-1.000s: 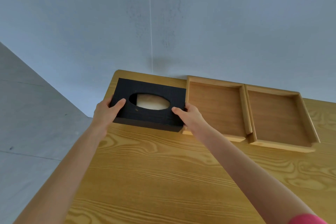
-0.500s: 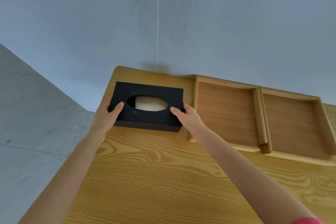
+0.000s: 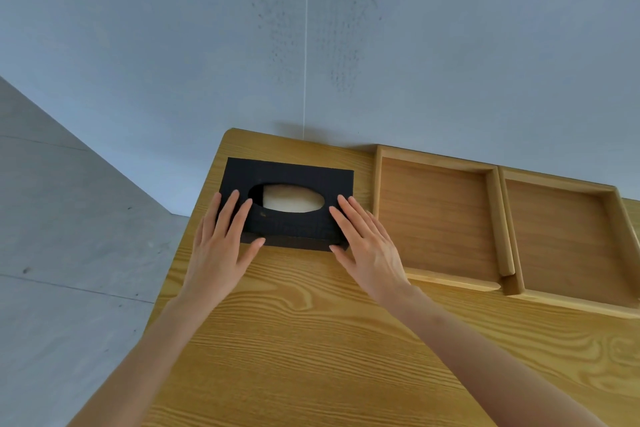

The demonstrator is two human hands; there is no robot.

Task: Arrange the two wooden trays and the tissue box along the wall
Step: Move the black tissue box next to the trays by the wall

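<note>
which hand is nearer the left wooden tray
Right. The right hand lies flat on the tissue box's right end, just beside the left wooden tray. The left hand is at the box's far end.

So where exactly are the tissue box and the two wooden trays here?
tissue box (image 3: 294, 229): head view, on its black top, near the front edge.
nearer wooden tray (image 3: 436, 215): head view, on its bare floor.
farther wooden tray (image 3: 561, 239): head view, on its bare floor.
</note>
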